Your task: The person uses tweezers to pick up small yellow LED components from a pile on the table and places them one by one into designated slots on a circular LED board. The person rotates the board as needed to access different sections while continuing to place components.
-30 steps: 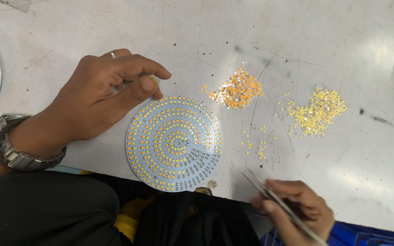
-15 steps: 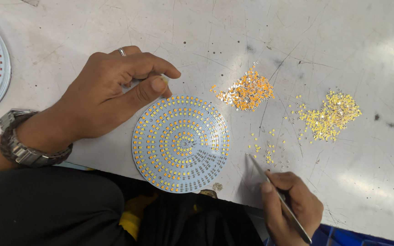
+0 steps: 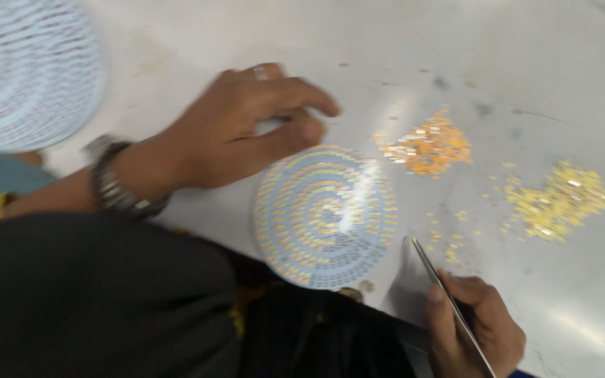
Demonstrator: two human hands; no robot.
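Note:
A round white circuit disc (image 3: 325,217) covered in rings of small yellow chips lies at the near table edge. My left hand (image 3: 246,129), with a ring and a metal wristwatch (image 3: 117,189), rests beside the disc, its fingertips curled at the disc's upper left rim. My right hand (image 3: 474,329) grips thin metal tweezers (image 3: 449,301), whose tip hovers just right of the disc. The picture is blurred by motion.
An orange heap of tiny chips (image 3: 428,147) and a yellow heap (image 3: 554,199) lie on the grey table (image 3: 456,56), with loose chips (image 3: 449,241) scattered between. A second round disc (image 3: 26,70) sits far left. Dark clothing fills the lower left.
The view has shifted, so everything sits further right and lower in the frame. The tweezers' tip stays close to the disc's right edge. My left hand keeps its hold by the disc.

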